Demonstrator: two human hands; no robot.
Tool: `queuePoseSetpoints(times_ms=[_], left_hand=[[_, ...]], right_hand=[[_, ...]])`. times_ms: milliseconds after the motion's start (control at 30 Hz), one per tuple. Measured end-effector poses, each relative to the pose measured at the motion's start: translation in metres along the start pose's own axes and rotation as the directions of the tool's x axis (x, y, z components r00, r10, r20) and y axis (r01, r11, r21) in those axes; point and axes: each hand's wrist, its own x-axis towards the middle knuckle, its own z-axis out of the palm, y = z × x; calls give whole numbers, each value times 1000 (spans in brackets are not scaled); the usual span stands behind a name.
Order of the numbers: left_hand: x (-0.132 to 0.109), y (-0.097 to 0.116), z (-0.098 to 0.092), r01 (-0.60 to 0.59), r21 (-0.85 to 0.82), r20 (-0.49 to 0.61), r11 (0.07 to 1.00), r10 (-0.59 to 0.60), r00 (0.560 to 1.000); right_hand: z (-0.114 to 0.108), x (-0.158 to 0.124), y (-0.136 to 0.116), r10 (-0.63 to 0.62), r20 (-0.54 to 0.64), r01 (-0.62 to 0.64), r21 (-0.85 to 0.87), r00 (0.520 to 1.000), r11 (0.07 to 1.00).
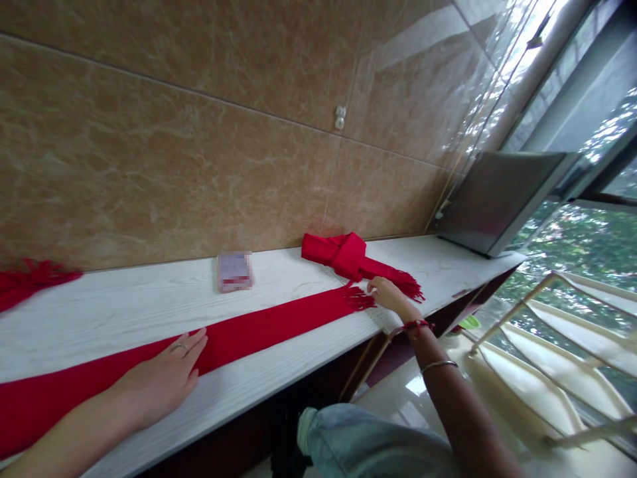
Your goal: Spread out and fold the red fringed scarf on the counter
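A long red scarf (279,322) lies stretched along the white counter, its fringed end towards the right. My left hand (164,375), with a ring on one finger, rests flat on the scarf, fingers extended. At the fringe, my right hand (391,295) has its fingers curled together in a pinch at the strands; the exact grip is small and partly hidden. Just behind that hand lies a second red scarf (341,254), folded and crossed over itself, with its fringe spread to the right.
The white counter (279,285) runs along a brown tiled wall. A phone-like object (234,271), partly blurred, lies near the wall. More red fringed fabric (30,282) is at the far left. A grey metal box (497,196) stands at the right end, beyond a cream rack (557,358).
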Motion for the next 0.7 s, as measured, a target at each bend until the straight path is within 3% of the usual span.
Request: queuePoseSetpoints(times_ms=[367,533,700], left_hand=[[6,0,-2,-22,-48,-61,999,19,998],[2,7,-9,-7,27,10,1000,7,1000],[3,6,-3,-6,30,-25,1000,7,1000]], right_hand=[[-12,-15,-30,-42,130,40,23,991,999],[-29,-19,-22,-53,102,50,33,993,998],[-21,-8,-25,-93,27,91,86,995,992]])
